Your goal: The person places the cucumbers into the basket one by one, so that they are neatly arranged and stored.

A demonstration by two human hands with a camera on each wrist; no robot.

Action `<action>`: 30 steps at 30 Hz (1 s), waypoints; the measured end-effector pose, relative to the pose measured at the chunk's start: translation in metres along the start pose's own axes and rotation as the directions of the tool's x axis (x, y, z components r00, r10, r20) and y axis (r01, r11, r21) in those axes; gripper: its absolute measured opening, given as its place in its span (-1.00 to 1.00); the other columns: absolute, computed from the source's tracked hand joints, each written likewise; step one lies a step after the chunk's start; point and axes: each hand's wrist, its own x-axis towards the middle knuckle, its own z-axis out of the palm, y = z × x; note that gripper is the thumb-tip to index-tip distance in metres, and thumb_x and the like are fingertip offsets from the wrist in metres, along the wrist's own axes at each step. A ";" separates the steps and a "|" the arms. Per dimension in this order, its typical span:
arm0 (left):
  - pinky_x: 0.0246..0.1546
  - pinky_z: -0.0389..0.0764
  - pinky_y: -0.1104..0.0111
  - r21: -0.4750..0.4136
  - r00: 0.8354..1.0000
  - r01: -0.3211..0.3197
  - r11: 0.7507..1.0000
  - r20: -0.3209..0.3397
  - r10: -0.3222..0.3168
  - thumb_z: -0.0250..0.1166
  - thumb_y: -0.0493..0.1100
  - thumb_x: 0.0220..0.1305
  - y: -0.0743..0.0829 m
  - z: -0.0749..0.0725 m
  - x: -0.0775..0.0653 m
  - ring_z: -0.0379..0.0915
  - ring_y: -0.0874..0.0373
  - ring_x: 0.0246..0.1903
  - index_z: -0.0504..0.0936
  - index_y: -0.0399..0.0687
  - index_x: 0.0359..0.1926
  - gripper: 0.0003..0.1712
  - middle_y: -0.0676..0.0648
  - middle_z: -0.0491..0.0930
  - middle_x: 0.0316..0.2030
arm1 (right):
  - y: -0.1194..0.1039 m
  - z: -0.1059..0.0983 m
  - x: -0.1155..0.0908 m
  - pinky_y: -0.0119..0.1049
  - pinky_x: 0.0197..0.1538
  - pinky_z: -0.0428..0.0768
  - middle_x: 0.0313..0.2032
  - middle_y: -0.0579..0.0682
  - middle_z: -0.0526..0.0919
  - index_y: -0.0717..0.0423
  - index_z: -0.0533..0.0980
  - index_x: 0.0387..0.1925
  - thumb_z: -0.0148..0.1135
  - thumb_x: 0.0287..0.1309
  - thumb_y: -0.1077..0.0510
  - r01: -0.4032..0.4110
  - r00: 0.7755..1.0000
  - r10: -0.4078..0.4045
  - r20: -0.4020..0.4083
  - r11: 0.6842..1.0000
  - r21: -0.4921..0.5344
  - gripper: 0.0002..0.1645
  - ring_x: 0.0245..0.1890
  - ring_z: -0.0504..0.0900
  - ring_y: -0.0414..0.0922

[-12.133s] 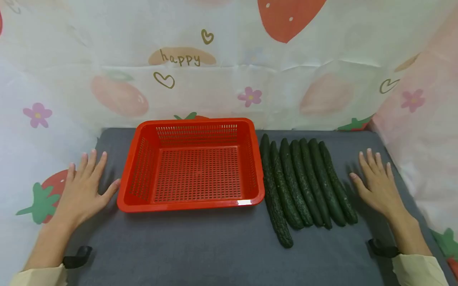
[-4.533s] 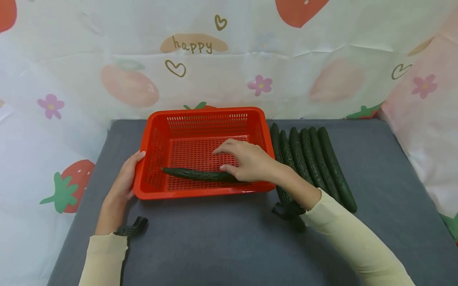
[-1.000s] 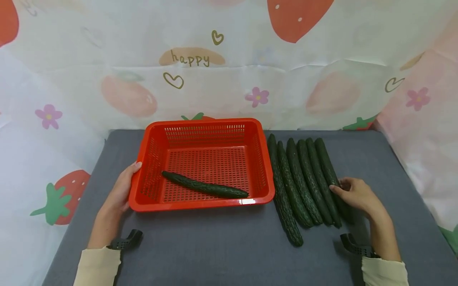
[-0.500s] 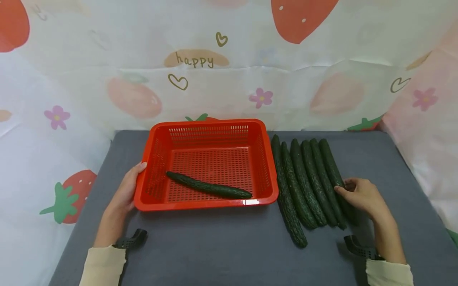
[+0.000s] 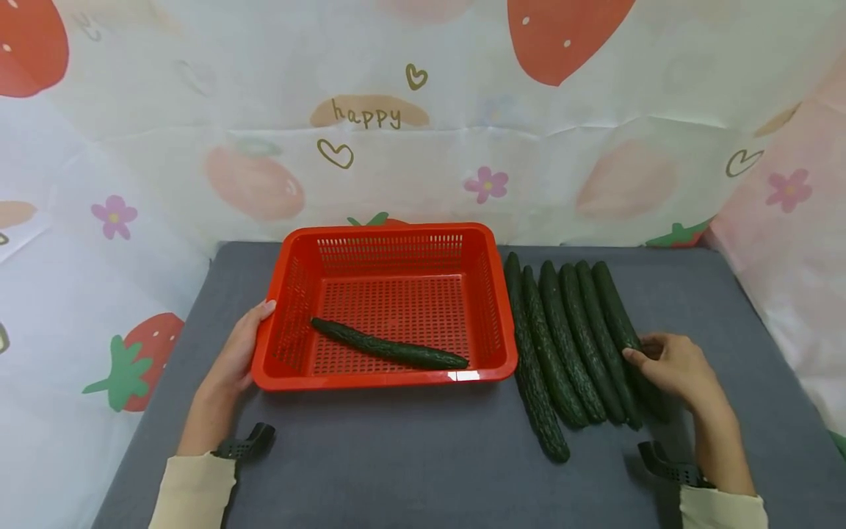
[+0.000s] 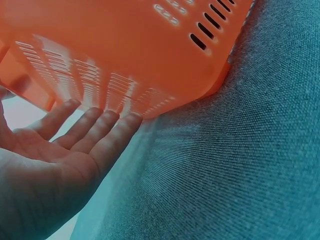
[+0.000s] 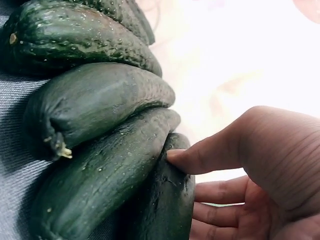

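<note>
A red plastic basket (image 5: 390,380) with slotted walls stands on the grey cloth. My left hand (image 5: 234,353) holds its left side, thumb at the rim; in the left wrist view its fingers (image 6: 92,130) lie against the outer wall. One dark green cucumber (image 5: 390,349) lies slantwise inside, near the front wall. Right of the basket, several cucumbers (image 5: 565,345) lie side by side in a row. My right hand (image 5: 684,375) grips the rightmost cucumber (image 5: 611,297), thumb (image 7: 182,160) on top and the other fingers down its far side. The hand hides part of it.
A grey cloth (image 5: 396,455) covers the table. Behind it hangs a pale curtain (image 5: 423,176) with printed strawberries, hearts and flowers. The row's leftmost cucumber (image 5: 538,397) lies close to the basket's right wall and reaches nearest the front.
Both hands lay flat at the sides at first. My left hand took the basket; my right put one cucumber inside, then returned to the row's right end. During the last second the hands barely move.
</note>
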 end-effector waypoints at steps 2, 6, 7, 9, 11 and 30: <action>-0.10 0.77 0.45 -0.004 1.000 -0.001 1.000 0.002 0.001 -0.04 0.12 0.70 0.000 0.000 0.000 0.70 0.34 -0.16 0.35 0.13 0.31 -0.64 0.16 0.68 -0.09 | 0.001 0.000 0.000 0.28 0.01 0.65 0.24 0.63 0.51 0.56 0.34 0.37 0.10 0.58 -0.15 0.003 1.000 -0.003 0.000 1.000 0.021 -0.18 0.18 0.56 0.52; -0.09 0.77 0.45 0.010 1.000 0.001 1.000 -0.001 -0.001 -0.04 0.14 0.70 0.000 -0.001 0.001 0.70 0.34 -0.16 0.35 0.13 0.30 -0.64 0.17 0.68 -0.09 | 0.001 -0.001 0.000 0.29 0.05 0.65 0.28 0.64 0.47 0.56 0.32 0.40 0.08 0.59 -0.16 -0.002 1.000 0.002 0.002 0.998 0.059 -0.16 0.22 0.52 0.53; -0.09 0.77 0.45 0.010 1.000 0.000 1.000 0.001 0.000 -0.05 0.14 0.70 0.000 -0.001 0.001 0.70 0.34 -0.15 0.35 0.13 0.30 -0.64 0.16 0.68 -0.09 | 0.001 -0.001 -0.001 0.30 0.06 0.64 0.28 0.64 0.46 0.56 0.31 0.40 0.07 0.59 -0.16 -0.002 1.000 0.001 0.002 0.998 0.065 -0.16 0.22 0.52 0.53; -0.09 0.77 0.45 0.011 1.000 -0.001 1.000 0.002 0.001 -0.05 0.14 0.70 0.000 -0.001 0.001 0.70 0.34 -0.15 0.35 0.12 0.30 -0.63 0.16 0.68 -0.09 | 0.001 -0.002 -0.001 0.32 0.09 0.63 0.31 0.65 0.44 0.57 0.29 0.42 0.05 0.60 -0.18 -0.004 1.000 0.003 0.006 0.996 0.085 -0.14 0.25 0.49 0.54; -0.10 0.77 0.45 0.007 1.000 -0.001 1.000 0.003 0.001 -0.04 0.14 0.70 0.000 -0.002 0.001 0.70 0.34 -0.15 0.34 0.12 0.31 -0.63 0.16 0.68 -0.09 | 0.001 -0.003 -0.002 0.35 0.13 0.60 0.33 0.66 0.40 0.57 0.26 0.43 0.03 0.61 -0.20 -0.003 1.000 0.002 0.012 0.994 0.106 -0.11 0.28 0.46 0.55; -0.08 0.77 0.45 -0.001 1.000 -0.003 1.000 -0.004 0.003 -0.04 0.13 0.70 -0.001 0.000 0.001 0.73 0.35 -0.14 0.36 0.15 0.29 -0.65 0.18 0.72 -0.08 | -0.020 -0.009 -0.008 0.33 0.23 0.56 0.41 0.61 0.33 0.49 0.17 0.53 0.04 0.61 -0.16 0.067 0.997 -0.059 -0.040 0.965 0.253 -0.11 0.38 0.39 0.51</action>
